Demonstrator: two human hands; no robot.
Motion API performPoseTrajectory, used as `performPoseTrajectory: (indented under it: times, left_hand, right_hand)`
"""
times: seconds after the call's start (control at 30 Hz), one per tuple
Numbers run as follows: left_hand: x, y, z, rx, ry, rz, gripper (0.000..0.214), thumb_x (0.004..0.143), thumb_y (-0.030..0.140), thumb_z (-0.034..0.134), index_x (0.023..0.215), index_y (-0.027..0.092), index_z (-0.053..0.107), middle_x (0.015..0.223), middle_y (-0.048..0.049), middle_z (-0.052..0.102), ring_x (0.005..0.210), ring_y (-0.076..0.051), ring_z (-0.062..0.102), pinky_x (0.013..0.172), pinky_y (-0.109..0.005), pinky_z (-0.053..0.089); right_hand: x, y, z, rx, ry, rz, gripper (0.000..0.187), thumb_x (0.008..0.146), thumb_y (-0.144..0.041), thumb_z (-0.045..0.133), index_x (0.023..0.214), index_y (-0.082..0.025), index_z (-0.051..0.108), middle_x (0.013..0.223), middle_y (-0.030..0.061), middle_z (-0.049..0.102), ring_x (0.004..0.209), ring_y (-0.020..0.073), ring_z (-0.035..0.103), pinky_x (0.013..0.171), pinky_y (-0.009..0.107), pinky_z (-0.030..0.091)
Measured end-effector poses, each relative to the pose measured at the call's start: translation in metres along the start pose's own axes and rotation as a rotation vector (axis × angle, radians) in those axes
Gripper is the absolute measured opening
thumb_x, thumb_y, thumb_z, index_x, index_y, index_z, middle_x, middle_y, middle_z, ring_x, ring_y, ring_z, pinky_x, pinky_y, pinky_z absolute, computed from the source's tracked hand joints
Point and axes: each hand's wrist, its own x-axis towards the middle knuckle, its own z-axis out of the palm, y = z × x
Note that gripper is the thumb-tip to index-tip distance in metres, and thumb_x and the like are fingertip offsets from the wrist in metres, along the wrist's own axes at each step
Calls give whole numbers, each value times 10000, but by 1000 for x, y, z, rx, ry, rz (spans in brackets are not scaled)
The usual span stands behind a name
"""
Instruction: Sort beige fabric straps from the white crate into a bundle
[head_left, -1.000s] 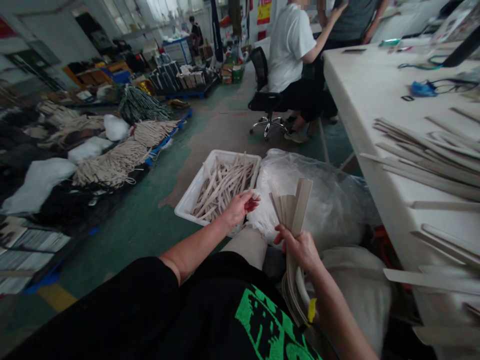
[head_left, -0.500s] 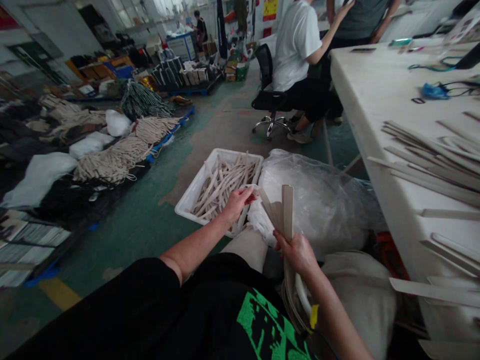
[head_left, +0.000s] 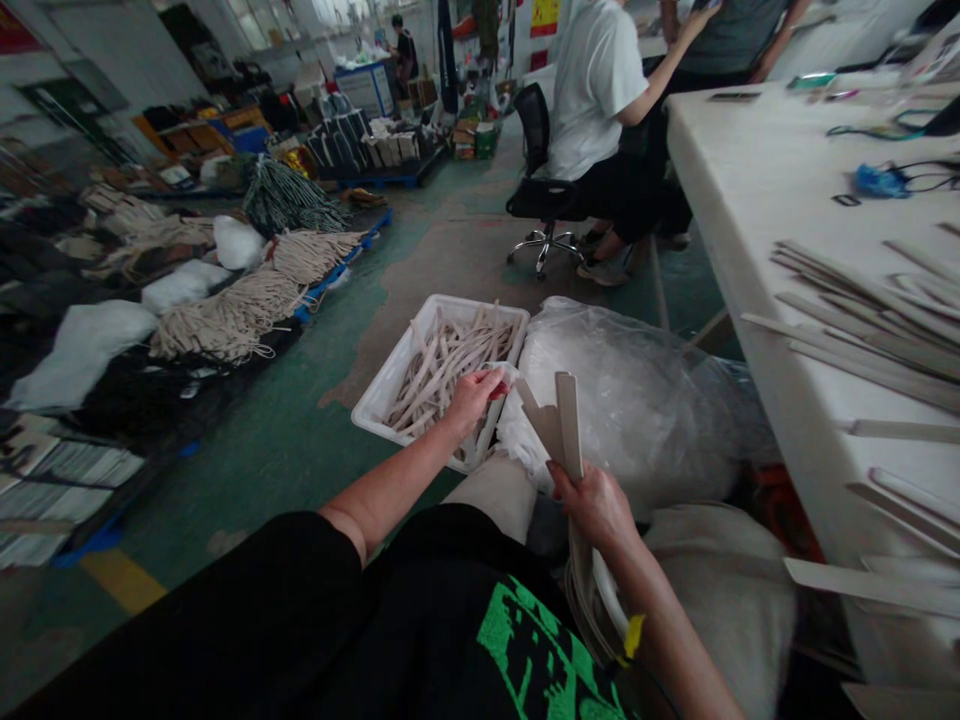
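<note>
My right hand (head_left: 596, 500) is closed around a small bundle of flat beige straps (head_left: 568, 425), whose ends fan out above the fist. Their lower lengths curve down beside my lap. To the left of the strap ends, my left hand (head_left: 474, 397) pinches the edge of a thin clear plastic bag (head_left: 510, 376). Behind that hand stands a white plastic crate (head_left: 375, 418) holding many loose beige straps (head_left: 431, 375). A large bulging clear plastic sack (head_left: 622, 370) lies right of the crate, behind the bundle.
A white-topped table (head_left: 720, 190) runs along the right, with more beige straps (head_left: 862, 310) across it. A person in a white shirt (head_left: 596, 90) sits on a black swivel chair (head_left: 541, 200) ahead. Pallets at left carry heaped cords (head_left: 232, 310) and white bags (head_left: 82, 340).
The strap ends in my right hand have tilted slightly to the left. My left hand keeps its pinch on the plastic, and the whole view has shifted a little.
</note>
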Motion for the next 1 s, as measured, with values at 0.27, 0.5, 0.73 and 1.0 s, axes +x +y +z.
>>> performPoseTrajectory:
  times: [0.27, 0.5, 0.73, 1.0]
  left_hand:
    - [-2, 0, 3, -21, 1, -20, 410, 679, 544, 809, 749, 149, 722, 700, -31, 693, 695, -153, 637, 703, -281, 483]
    - [-6, 2, 2, -115, -51, -100, 434, 575, 501, 883, 730, 138, 702, 685, -6, 673, 655, -112, 606, 667, -249, 472]
    - [-13, 2, 1, -149, -78, -135, 491, 497, 473, 928, 754, 130, 687, 690, 8, 672, 613, -83, 586, 639, -231, 460]
    - [-30, -12, 6, -122, -135, -189, 514, 477, 507, 930, 741, 128, 706, 717, -17, 694, 623, -96, 595, 647, -247, 449]
  right_hand:
    - [-1, -6, -3, -36, -22, -24, 366, 979, -417, 451, 817, -191, 689, 595, 51, 666, 550, 191, 628, 567, 276, 360]
    - [0, -5, -2, -39, -22, -51, 317, 978, -401, 465, 892, -186, 682, 641, 49, 690, 529, 173, 618, 556, 267, 357]
    - [2, -1, -1, -70, -34, -20, 338, 985, -407, 446, 873, -194, 683, 643, 57, 692, 549, 180, 620, 553, 269, 347]
    - [1, -5, -2, -47, -54, -24, 331, 979, -414, 448, 936, -188, 686, 632, 55, 692, 546, 189, 628, 559, 270, 371]
